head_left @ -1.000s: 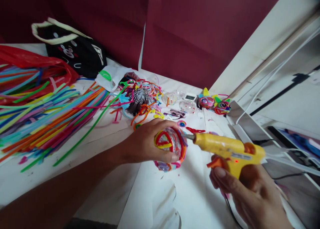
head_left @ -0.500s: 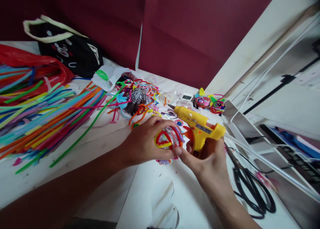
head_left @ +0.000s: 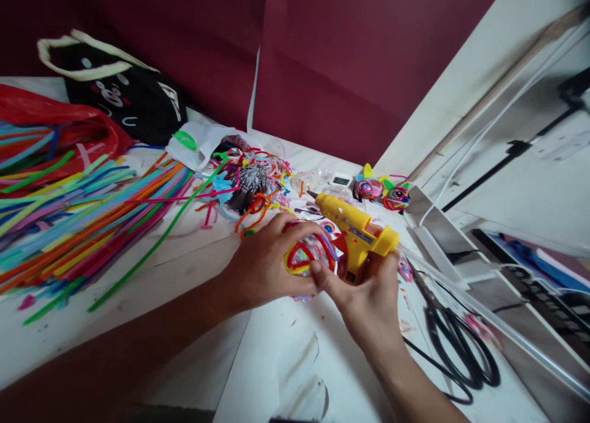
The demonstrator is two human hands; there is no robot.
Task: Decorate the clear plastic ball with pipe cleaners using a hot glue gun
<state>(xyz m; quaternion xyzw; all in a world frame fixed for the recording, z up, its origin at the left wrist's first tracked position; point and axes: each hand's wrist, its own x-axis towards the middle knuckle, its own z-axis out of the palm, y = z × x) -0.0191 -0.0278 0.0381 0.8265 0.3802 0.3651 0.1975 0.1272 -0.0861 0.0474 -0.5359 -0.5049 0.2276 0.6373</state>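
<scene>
Hands meet at the middle of the frame. I see the left hand (head_left: 265, 260) curled over a pipe-cleaner ball (head_left: 306, 254), fingers closed around its top and near side. I judge that this pins it against the white counter (head_left: 276, 361) so it cannot roll. The right hand (head_left: 369, 294) is clamped on the grip of a yellow glue gun (head_left: 354, 229), with one fingertip stretched out onto the ball's lower right. The nozzle points to the upper left, away from the ball and both hands, probably to keep the hot tip off the fingers. Loose pipe cleaners (head_left: 92, 208) fan across the left of the frame.

A second ago the gun lay level at the right, nozzle on the ball. It has since swung upward and the right hand has closed in. The left hand's hold is unchanged.
</scene>
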